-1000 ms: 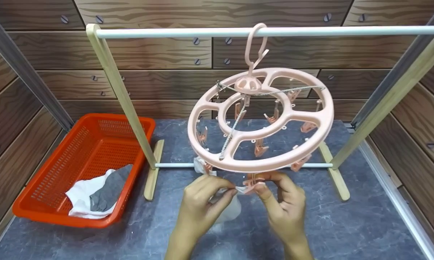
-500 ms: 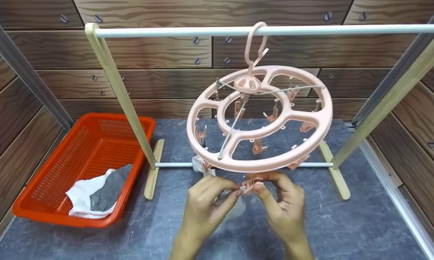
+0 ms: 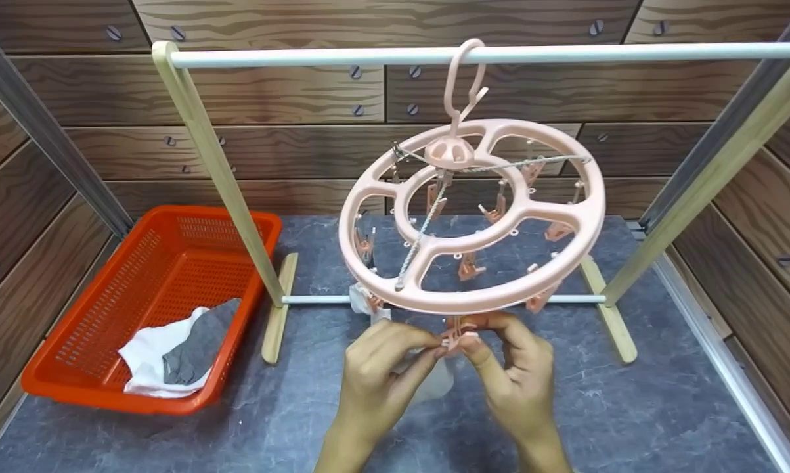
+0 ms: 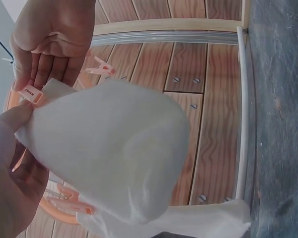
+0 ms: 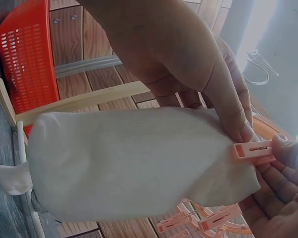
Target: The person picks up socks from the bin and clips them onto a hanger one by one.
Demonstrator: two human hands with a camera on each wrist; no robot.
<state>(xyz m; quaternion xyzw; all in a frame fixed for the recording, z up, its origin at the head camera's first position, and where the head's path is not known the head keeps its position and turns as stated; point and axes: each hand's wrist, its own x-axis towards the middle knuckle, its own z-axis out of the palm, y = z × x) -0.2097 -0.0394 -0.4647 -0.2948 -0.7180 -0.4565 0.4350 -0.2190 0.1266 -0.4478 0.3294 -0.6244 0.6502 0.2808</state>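
A white sock point(image 4: 109, 144) hangs below my hands, its upper edge at the mouth of a pink clothespin point(image 3: 455, 337). My left hand point(image 3: 385, 374) pinches the sock's edge beside the clothespin. The fingers and thumb of my right hand point(image 3: 516, 368) squeeze the clothespin's handles. In the right wrist view, the clothespin point(image 5: 253, 151) overlaps the sock's edge point(image 5: 223, 144). The clothespin hangs from the front rim of a round pink drying hanger point(image 3: 460, 302). A second white sock point(image 4: 188, 220) hangs from another clip to the left.
The hanger's hook point(image 3: 457, 85) rests over the white rod point(image 3: 303, 59) of a wooden-legged rack. Several other pink clips point(image 3: 470, 266) dangle around its rings. At left, a red basket point(image 3: 60, 387) holds white and grey cloth point(image 3: 194, 348) on the dark tabletop point(image 3: 664, 407).
My left hand has moved slightly right, bringing the sock's edge up to the clothespin. My right hand keeps its grip almost in place. The hanger has shifted slightly left.
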